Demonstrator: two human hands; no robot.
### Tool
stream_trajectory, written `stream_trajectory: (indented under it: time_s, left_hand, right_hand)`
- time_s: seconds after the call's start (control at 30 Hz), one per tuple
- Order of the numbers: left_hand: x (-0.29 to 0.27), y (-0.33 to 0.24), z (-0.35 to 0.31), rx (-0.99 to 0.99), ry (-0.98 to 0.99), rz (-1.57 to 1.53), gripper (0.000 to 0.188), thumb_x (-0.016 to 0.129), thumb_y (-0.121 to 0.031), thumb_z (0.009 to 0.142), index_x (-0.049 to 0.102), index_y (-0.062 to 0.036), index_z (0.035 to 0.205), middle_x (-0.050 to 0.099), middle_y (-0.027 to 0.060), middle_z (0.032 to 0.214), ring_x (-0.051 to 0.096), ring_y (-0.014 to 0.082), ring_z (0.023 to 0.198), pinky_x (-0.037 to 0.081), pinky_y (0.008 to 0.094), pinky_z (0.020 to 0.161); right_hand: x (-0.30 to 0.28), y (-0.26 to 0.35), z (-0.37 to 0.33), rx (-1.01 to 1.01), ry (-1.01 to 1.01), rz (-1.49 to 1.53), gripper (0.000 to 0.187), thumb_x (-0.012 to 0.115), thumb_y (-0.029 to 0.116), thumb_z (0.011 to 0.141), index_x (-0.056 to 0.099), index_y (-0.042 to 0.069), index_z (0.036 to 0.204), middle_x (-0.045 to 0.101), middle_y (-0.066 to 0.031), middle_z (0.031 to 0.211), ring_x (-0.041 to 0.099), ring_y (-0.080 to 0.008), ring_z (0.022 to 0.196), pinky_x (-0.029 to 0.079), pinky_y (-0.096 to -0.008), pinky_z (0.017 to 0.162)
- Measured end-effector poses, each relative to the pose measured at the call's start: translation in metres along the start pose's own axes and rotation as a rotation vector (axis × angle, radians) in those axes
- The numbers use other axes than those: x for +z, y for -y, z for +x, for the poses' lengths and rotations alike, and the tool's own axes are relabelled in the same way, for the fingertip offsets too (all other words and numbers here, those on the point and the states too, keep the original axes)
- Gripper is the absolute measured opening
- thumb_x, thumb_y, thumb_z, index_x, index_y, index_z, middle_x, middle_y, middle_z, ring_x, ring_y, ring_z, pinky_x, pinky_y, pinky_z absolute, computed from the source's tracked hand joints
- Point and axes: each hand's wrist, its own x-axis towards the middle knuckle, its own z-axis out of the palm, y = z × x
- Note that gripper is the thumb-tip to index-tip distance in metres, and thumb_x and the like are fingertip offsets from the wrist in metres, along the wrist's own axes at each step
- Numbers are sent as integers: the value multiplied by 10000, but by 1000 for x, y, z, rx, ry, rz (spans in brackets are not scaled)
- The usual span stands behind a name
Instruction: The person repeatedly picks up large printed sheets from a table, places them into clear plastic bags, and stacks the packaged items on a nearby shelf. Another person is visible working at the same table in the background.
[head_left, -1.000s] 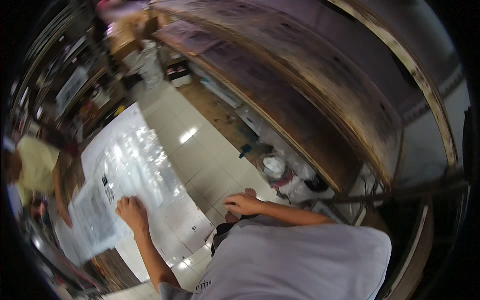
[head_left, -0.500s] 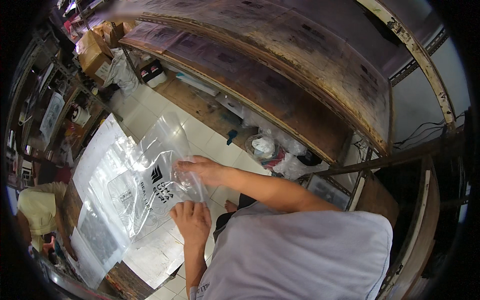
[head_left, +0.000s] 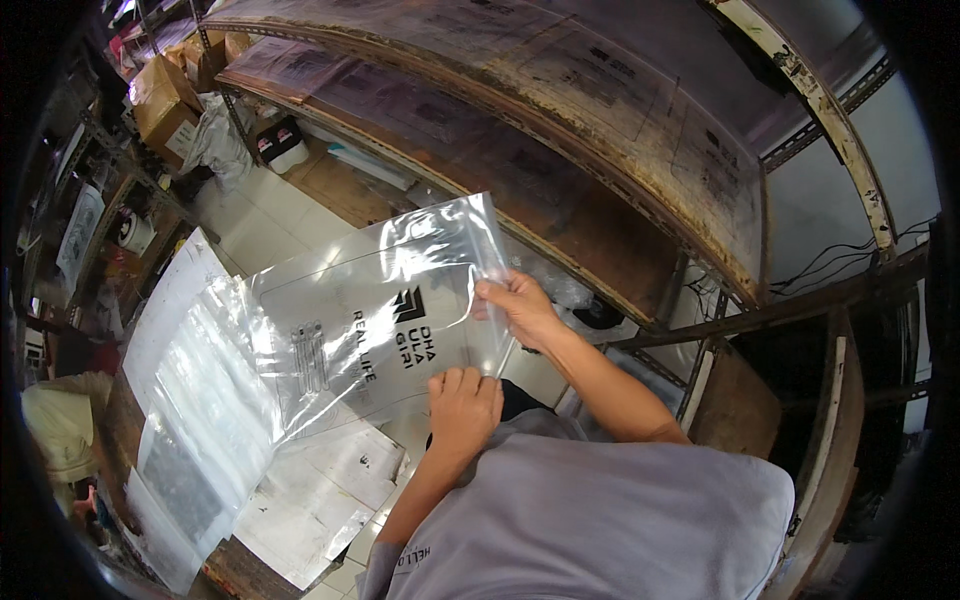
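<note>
A large clear plastic bag [head_left: 340, 290] with black printing is stretched between the work table and my hands. My right hand [head_left: 520, 308] pinches its right edge near the upper corner, thumb on top. Lower on the same edge, the curled fingers of my left hand [head_left: 466, 405] grip it near the lower corner. The bag's left end lies over a stack of clear plastic bags [head_left: 195, 400]. Under these is a white board [head_left: 310, 510] with dark smudges, resting on a wooden table.
A long wooden rack [head_left: 560, 110] carries printed plastic sheets on its shelves. Cardboard boxes [head_left: 165, 105] and a white sack [head_left: 218, 140] stand at the far left. Another person in a pale yellow top [head_left: 58, 430] is at the left edge. White floor tiles [head_left: 265, 215] show beyond the table.
Both hands have moved to the right, pulling the bag's edge with them. The bag, bunched and slanted before, is now spread out flatter and its printing shows more fully.
</note>
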Motion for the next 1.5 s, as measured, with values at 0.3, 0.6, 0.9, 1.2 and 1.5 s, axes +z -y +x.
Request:
stream_trajectory:
  time_s: [0.3, 0.6, 0.9, 1.2, 1.5]
  left_hand:
    - [48, -18, 33, 122, 0, -158, 127, 687, -182, 766, 621, -87, 715, 507, 50, 760, 504, 231, 812, 364, 392, 748]
    - [63, -24, 57, 102, 219, -503, 199, 727, -242, 781, 663, -58, 824, 557, 72, 824, 518, 260, 830, 392, 385, 753]
    - [126, 42, -23, -609, 279, -467, 116, 694, -129, 789, 666, -19, 814, 565, 142, 817, 542, 346, 805, 440, 434, 719]
    - [205, 52, -105, -887, 508, -427, 164, 646, -165, 852, 682, -5, 863, 599, 176, 844, 565, 358, 831, 451, 453, 749]
    - [250, 47, -142, -985, 602, -403, 150, 630, -150, 850, 657, -4, 875, 596, 178, 846, 563, 370, 842, 453, 458, 770]
  right_hand:
    - [-61, 27, -18, -70, -160, -8, 226, 660, 208, 922, 610, 43, 1068, 663, -84, 970, 668, -188, 830, 573, -342, 742]
    - [-183, 53, -11, -37, -446, -326, 213, 740, 171, 856, 645, 57, 1008, 644, -15, 824, 598, -103, 694, 506, -258, 617]
    - [-375, 99, -26, 225, -787, -856, 473, 700, 333, 870, 604, 47, 1234, 647, -85, 1145, 589, -197, 1058, 467, -367, 908]
    - [-545, 149, 65, 33, -885, -1581, 403, 653, 243, 868, 579, 19, 1194, 637, -122, 1074, 605, -228, 982, 472, -374, 875]
    - [-628, 203, 175, -106, -860, -1934, 262, 665, 198, 834, 592, 3, 993, 609, -106, 837, 606, -238, 799, 478, -370, 750]
